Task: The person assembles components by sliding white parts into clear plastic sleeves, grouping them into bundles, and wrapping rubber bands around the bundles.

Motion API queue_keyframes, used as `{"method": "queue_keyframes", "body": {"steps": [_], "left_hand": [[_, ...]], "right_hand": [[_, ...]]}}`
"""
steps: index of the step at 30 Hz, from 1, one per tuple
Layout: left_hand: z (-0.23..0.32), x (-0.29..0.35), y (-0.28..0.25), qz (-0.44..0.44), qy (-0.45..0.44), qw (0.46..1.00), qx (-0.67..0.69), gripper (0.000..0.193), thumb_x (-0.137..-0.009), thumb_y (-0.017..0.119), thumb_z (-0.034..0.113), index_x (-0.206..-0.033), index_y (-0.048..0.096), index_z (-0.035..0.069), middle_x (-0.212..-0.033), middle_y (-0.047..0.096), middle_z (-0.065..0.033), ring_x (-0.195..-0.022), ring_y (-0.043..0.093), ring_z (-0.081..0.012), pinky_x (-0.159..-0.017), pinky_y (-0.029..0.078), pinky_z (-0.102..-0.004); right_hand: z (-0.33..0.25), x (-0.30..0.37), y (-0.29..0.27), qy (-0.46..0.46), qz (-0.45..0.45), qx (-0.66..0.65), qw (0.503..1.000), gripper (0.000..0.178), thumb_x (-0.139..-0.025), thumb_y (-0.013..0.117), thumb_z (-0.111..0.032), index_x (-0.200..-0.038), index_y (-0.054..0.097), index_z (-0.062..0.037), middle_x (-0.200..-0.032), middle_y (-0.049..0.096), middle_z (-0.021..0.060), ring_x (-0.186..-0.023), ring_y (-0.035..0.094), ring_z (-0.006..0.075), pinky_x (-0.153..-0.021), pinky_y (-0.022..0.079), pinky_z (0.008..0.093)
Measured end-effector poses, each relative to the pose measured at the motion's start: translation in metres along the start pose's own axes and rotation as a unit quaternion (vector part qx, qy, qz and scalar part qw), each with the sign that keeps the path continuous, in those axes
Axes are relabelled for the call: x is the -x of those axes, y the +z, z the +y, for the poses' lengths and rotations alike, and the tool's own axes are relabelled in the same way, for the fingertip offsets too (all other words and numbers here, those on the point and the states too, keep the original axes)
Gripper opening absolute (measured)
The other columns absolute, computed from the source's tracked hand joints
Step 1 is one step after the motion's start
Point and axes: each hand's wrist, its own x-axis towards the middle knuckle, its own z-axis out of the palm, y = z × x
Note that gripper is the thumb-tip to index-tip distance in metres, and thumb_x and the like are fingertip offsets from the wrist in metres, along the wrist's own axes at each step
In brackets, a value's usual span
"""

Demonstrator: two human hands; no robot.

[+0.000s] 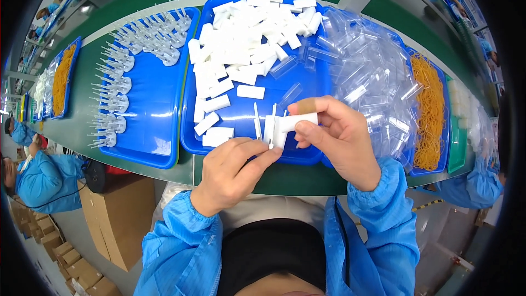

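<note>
My left hand (pixel 233 174) is closed on a white plastic part with thin upright prongs (pixel 257 121), held over the near edge of the middle blue tray (pixel 249 149). One or two white pieces appear to sit on its prongs; the fingers hide its base. In my right hand (pixel 346 134) a small white rectangular block (pixel 298 122) is pinched between thumb and fingers, its end close against the pronged part. A tan wrap covers one right finger. Many loose white blocks (pixel 251 92) fill the tray's far and left side, with a few clear plastic pieces (pixel 289 95) among them.
The left blue tray (pixel 150 104) holds rows of white pronged parts (pixel 112 101). On the right lie a heap of clear plastic sleeves (pixel 370 71), orange rubber bands (pixel 428 112) and a green tray (pixel 457 151). A cardboard box (pixel 123 216) stands below left; co-workers in blue (pixel 52 181) sit nearby.
</note>
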Motion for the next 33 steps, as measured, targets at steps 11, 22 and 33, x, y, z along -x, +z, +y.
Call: {"method": "queue_keyframes", "body": {"steps": [11, 22, 33], "left_hand": [[-0.001, 0.000, -0.002, -0.025, 0.022, 0.999, 0.001, 0.036, -0.068, 0.071, 0.006, -0.104, 0.073, 0.005, -0.098, 0.066, -0.0070, -0.083, 0.066, -0.0228, -0.068, 0.055, -0.0317], [0.001, -0.001, 0.000, -0.020, 0.021, 1.000, -0.009, 0.034, -0.069, 0.071, 0.006, -0.103, 0.073, 0.005, -0.098, 0.066, -0.0069, -0.084, 0.066, -0.0224, -0.068, 0.056, -0.0311], [0.012, -0.003, -0.008, -0.044, 0.073, 0.996, 0.005, 0.031, -0.072, 0.071, 0.008, -0.102, 0.075, 0.007, -0.097, 0.068, -0.0055, -0.083, 0.066, -0.0192, -0.068, 0.055, -0.0290]], "right_hand": [[0.004, 0.003, 0.004, -0.079, 0.000, 0.178, 0.981, 0.019, -0.091, 0.072, -0.009, -0.109, 0.072, -0.0019, -0.090, 0.065, 0.0075, -0.070, 0.063, 0.0114, -0.062, 0.052, 0.0243], [0.001, 0.005, 0.017, -0.208, -0.027, 0.312, 0.927, 0.042, -0.085, 0.061, 0.007, -0.125, 0.065, -0.0051, -0.101, 0.056, 0.0110, -0.078, 0.063, 0.0212, -0.069, 0.053, 0.0309], [0.001, -0.006, -0.008, -0.140, 0.132, 0.162, 0.968, 0.031, -0.088, 0.056, 0.002, -0.115, 0.070, 0.0004, -0.085, 0.061, 0.0113, -0.073, 0.057, 0.0189, -0.066, 0.047, 0.0296]]}}
